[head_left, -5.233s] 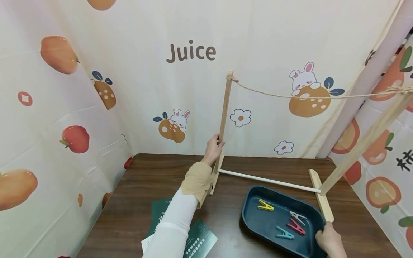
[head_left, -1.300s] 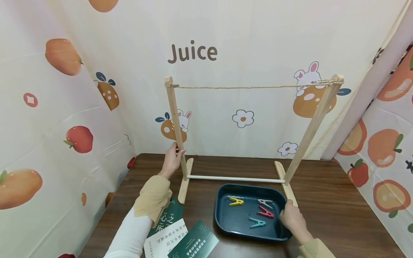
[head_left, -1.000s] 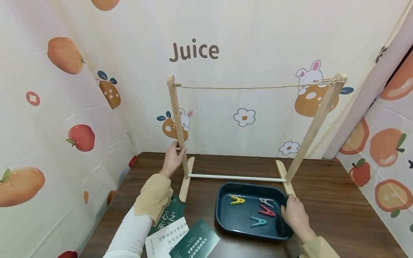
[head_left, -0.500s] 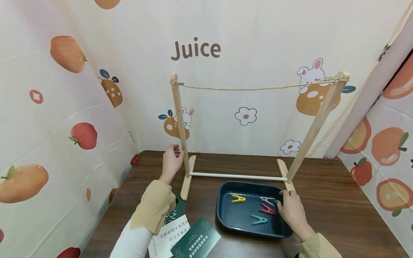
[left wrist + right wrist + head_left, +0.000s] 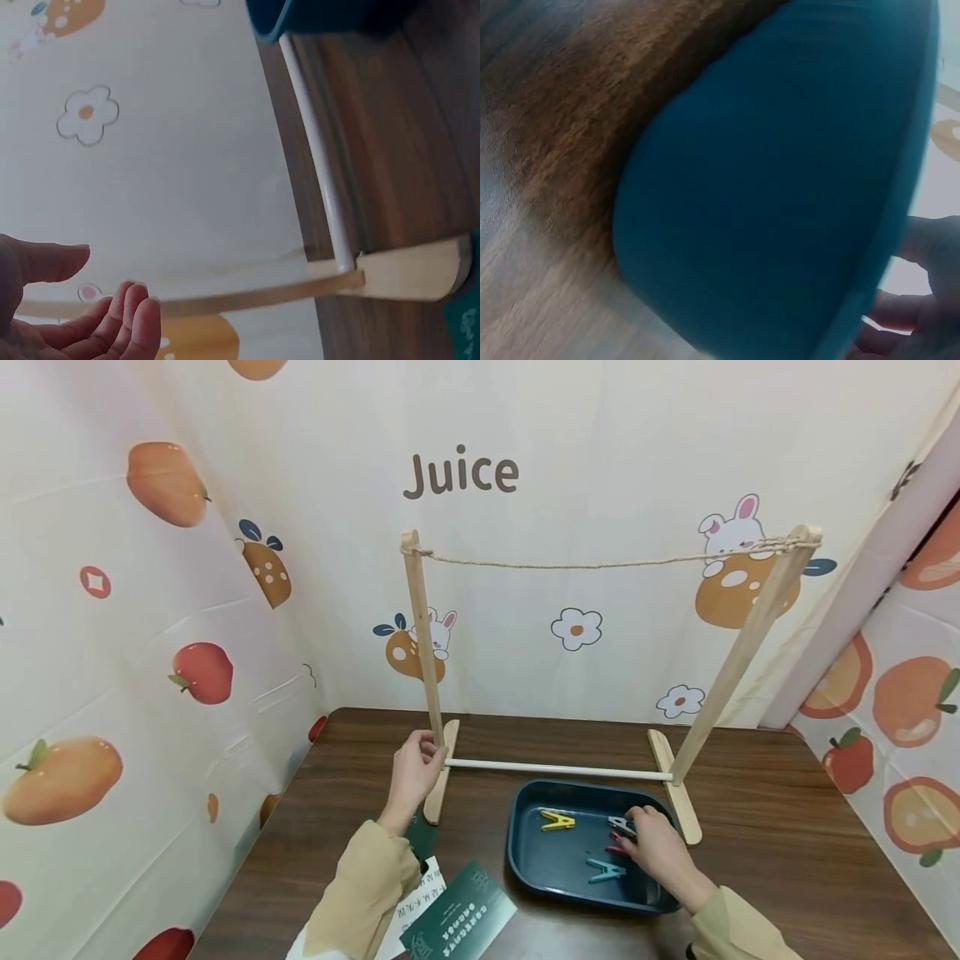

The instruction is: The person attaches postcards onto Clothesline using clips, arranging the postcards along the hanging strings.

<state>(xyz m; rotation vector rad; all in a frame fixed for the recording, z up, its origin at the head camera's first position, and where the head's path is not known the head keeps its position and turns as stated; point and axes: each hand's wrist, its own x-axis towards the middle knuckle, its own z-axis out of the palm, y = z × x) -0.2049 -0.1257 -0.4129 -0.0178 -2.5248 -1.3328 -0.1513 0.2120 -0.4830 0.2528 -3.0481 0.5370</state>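
A wooden rack has a left post, a right post, a white bottom rod and a twine line between the post tops. Beside the lower left post is my left hand, fingers loosely bent and apart from the thumb in the left wrist view. My right hand reaches over the right side of a dark blue tray, fingertips right at the grey clothespin and red clothespin, partly covering both. A yellow clothespin and a teal clothespin lie in the tray.
A green card and a white printed card overlap at the front of the brown table. Another green card shows behind my left sleeve. A printed curtain hangs behind the table.
The rack turned and shifted left to face front, with the tray also further left. My left hand released the post and dropped lower. My right hand left the tray's edge and moved in over the clothespins.
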